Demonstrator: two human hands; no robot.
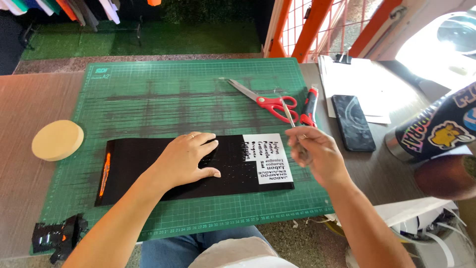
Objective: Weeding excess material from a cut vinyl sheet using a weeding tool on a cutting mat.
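Hands at a glossy black vinyl sheet [168,171] on a green gridded cutting mat [148,94].

Head view: left hand [186,159] lies flat on the sheet, fingers spread, released; right hand [315,154], just off its right end, pinches a thin metal pick [288,113].

Small craft workshop, apparently for vinyl lettering or garment decoration. Evidence: large green gridded cutting mat [148,94] heavily scored, laid over a brown wood-grain worktop [29,104]; glossy black vinyl sheet [148,171] on the mat; red-handled steel scissors [265,99] and red utility knife [308,106] alongside; crumpled black vinyl offcuts [57,238] at the mat corner; coloured garments hanging on a rail [69,9] behind.
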